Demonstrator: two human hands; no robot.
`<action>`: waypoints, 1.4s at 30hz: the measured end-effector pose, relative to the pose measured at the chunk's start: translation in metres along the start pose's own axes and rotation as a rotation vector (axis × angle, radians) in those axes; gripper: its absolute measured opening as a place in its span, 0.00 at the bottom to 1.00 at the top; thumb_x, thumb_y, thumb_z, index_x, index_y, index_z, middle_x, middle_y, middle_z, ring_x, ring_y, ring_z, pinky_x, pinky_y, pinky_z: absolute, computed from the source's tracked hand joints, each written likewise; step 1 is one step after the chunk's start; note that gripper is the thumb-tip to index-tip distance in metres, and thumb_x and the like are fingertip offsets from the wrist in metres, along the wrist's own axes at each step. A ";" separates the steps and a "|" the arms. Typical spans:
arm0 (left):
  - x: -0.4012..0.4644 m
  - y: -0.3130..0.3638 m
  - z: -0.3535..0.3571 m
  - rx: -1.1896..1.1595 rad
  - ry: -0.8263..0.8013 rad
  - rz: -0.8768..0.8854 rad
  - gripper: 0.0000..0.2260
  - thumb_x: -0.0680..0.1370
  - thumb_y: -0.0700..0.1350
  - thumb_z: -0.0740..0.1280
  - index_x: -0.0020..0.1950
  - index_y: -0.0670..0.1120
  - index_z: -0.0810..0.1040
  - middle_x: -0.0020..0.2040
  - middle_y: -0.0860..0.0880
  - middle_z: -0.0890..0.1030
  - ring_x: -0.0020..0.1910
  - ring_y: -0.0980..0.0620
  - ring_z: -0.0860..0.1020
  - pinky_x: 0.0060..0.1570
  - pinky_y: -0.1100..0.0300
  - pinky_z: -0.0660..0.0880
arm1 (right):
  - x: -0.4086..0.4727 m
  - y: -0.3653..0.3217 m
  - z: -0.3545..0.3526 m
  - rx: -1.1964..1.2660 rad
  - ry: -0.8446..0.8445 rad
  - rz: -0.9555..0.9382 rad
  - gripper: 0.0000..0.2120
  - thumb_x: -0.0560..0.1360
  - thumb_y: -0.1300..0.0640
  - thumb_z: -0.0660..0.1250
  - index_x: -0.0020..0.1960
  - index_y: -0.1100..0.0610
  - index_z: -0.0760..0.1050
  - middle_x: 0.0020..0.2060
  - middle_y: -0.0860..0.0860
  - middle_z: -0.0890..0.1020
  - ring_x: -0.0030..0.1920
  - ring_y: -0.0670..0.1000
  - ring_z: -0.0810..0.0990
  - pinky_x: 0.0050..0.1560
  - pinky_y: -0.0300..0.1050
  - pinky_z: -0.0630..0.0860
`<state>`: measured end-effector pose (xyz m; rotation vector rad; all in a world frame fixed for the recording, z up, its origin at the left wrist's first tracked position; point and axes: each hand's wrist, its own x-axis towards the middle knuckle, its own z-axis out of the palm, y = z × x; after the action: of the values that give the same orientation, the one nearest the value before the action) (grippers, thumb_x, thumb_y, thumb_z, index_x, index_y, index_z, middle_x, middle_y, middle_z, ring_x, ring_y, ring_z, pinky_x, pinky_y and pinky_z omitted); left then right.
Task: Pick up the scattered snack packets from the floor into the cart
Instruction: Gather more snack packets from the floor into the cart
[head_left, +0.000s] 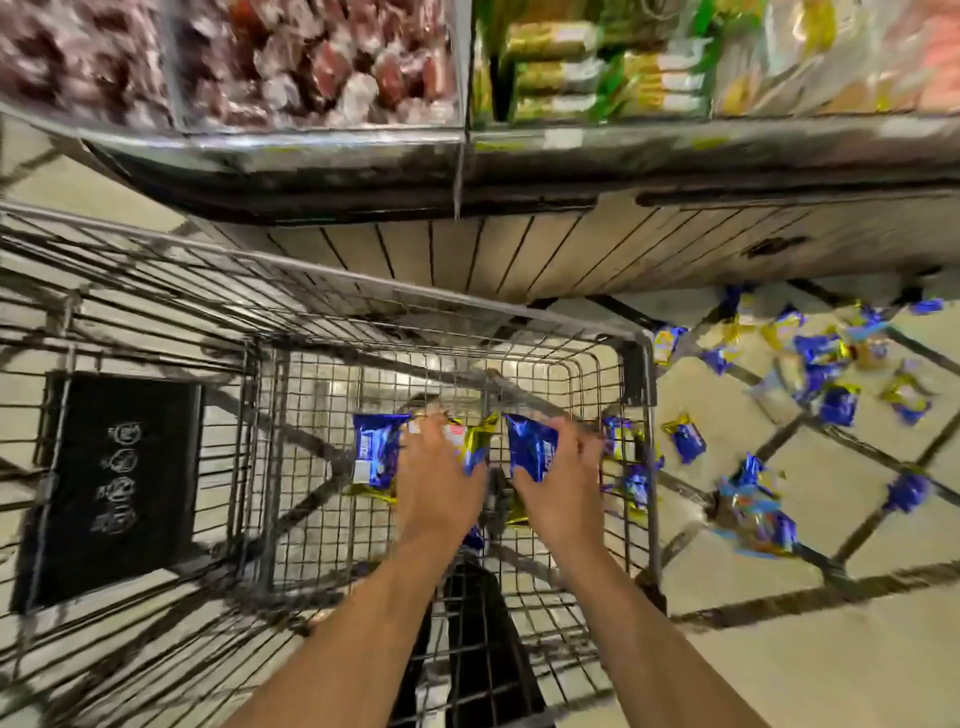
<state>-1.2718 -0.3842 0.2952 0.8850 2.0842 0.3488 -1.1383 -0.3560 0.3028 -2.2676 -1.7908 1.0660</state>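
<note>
At the far left a black panel (111, 488) with white symbols hangs on the wire cart (644, 415); the frame is blurred. Inside the basket, a blue packet (375, 449) lies against the mesh, its long axis running from the near side to the far side. Just beside it on the right, the left hand (434, 475) reaches down into the cart, its grip closed around a gold-and-blue packet (475, 439) that sticks out past the fingers, toward the far end. Next to that, the right hand (563, 480) holds another blue packet (532, 449), fingers curled round it; its long axis also points away from the person. A few more packets (631, 462) sit by the cart's right wall; whether they are inside or outside the mesh I cannot tell. Further right, many blue and yellow snack packets (831, 374) lie scattered on the tiled floor (779, 649), turned every which way. Above, shelves (571, 150) hold packaged goods.
</note>
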 end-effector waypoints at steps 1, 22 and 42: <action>0.008 -0.004 0.013 -0.006 -0.005 -0.034 0.36 0.72 0.52 0.75 0.73 0.49 0.60 0.66 0.47 0.71 0.66 0.45 0.69 0.64 0.46 0.72 | 0.008 0.007 0.012 -0.019 -0.013 0.013 0.33 0.71 0.55 0.76 0.70 0.47 0.63 0.65 0.53 0.64 0.49 0.51 0.78 0.46 0.43 0.79; 0.057 -0.036 0.096 -0.041 -0.002 -0.064 0.33 0.76 0.54 0.68 0.77 0.50 0.57 0.69 0.46 0.60 0.68 0.47 0.59 0.68 0.53 0.60 | 0.050 0.062 0.091 0.089 0.016 0.021 0.31 0.76 0.54 0.70 0.75 0.50 0.61 0.69 0.54 0.63 0.66 0.55 0.70 0.58 0.45 0.74; -0.084 0.049 -0.090 0.271 0.048 0.469 0.19 0.76 0.42 0.66 0.67 0.46 0.71 0.61 0.49 0.71 0.61 0.49 0.67 0.62 0.55 0.70 | -0.069 -0.036 -0.078 -0.093 0.114 -0.226 0.19 0.76 0.55 0.65 0.67 0.52 0.71 0.60 0.48 0.74 0.61 0.49 0.72 0.59 0.46 0.73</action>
<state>-1.2845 -0.4027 0.4256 1.5483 1.9785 0.3366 -1.1317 -0.3770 0.4105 -2.0630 -2.0274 0.8149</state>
